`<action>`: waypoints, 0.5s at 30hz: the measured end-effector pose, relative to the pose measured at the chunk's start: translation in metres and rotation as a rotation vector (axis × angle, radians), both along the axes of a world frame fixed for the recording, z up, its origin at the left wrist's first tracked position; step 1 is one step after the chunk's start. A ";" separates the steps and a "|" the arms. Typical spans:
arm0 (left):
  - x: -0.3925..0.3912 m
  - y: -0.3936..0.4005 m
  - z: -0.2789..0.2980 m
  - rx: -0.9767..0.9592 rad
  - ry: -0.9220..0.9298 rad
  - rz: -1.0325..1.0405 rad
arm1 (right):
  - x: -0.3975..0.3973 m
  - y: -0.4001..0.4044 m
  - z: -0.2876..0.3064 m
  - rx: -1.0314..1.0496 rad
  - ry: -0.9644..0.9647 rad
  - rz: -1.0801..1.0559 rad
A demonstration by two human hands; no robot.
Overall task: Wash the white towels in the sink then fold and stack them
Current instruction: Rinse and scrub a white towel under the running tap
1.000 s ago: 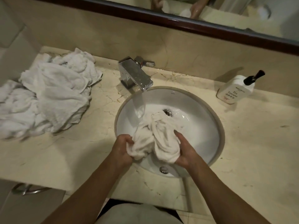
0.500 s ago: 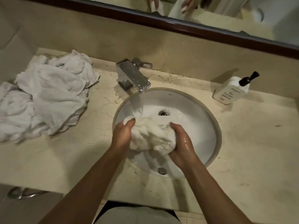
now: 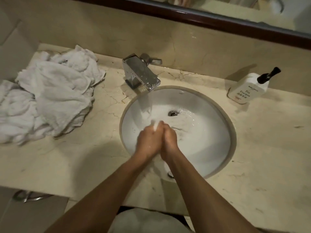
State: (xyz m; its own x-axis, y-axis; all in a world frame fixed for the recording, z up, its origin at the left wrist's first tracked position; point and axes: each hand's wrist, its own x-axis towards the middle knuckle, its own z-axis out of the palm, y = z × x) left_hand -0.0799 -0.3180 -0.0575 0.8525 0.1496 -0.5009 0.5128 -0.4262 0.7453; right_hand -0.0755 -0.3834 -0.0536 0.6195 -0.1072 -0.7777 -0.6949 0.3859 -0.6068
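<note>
Head view: left hand and right hand pressed tight together over the near half of the sink, fingers curled round a balled white towel. Only a small white corner of it showing between the fingertips, and a blurred strip below the wrists; the rest hidden inside the grip. Water running from the chrome faucet into the bowl just beyond the hands, draining past the open plughole. Looks like a squeeze or wring of this one towel, so washing in progress, not finished.

To the left on the marble tabletop, a crumpled pile of white towels, unfolded and loosely heaped; wet or dry, washed or not, cannot tell. No folded towel and no neat stack anywhere in sight, so folding and stacking apparently all left to do. Soap bottle standing at the far right, well apart from the sink.
</note>
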 end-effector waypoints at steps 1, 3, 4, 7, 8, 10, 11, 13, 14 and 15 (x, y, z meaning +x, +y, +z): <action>-0.006 -0.006 0.004 -0.016 -0.014 -0.017 | 0.005 -0.001 -0.002 0.039 0.040 -0.018; 0.001 -0.005 0.002 -0.040 -0.007 0.133 | 0.002 0.007 0.001 -0.020 0.002 0.011; 0.011 0.000 -0.002 -0.017 0.022 0.222 | -0.001 0.011 0.003 -0.046 -0.031 0.030; 0.026 0.014 -0.006 0.029 0.072 0.272 | -0.008 0.013 0.013 -0.147 -0.126 0.134; 0.020 0.013 -0.005 0.023 0.054 0.218 | -0.003 0.010 0.012 -0.193 -0.110 0.141; 0.000 0.006 0.002 -0.010 -0.005 0.029 | 0.010 0.000 0.005 -0.178 -0.030 0.083; -0.008 0.002 0.006 -0.044 -0.017 -0.058 | 0.015 -0.001 0.002 -0.109 0.024 0.041; -0.009 0.006 0.011 -0.071 -0.025 -0.053 | 0.014 0.007 -0.004 -0.089 0.069 0.051; 0.001 0.012 0.008 -0.050 -0.032 0.044 | 0.010 0.012 -0.003 -0.116 0.051 0.101; 0.010 0.018 0.008 -0.023 -0.032 0.131 | 0.003 0.016 0.002 -0.057 0.036 0.123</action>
State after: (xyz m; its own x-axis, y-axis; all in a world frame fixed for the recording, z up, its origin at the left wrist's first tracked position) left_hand -0.0698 -0.2995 -0.0493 0.8418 0.2496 -0.4787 0.5390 -0.3400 0.7706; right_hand -0.0724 -0.3679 -0.0516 0.6020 -0.0768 -0.7948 -0.7568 0.2626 -0.5986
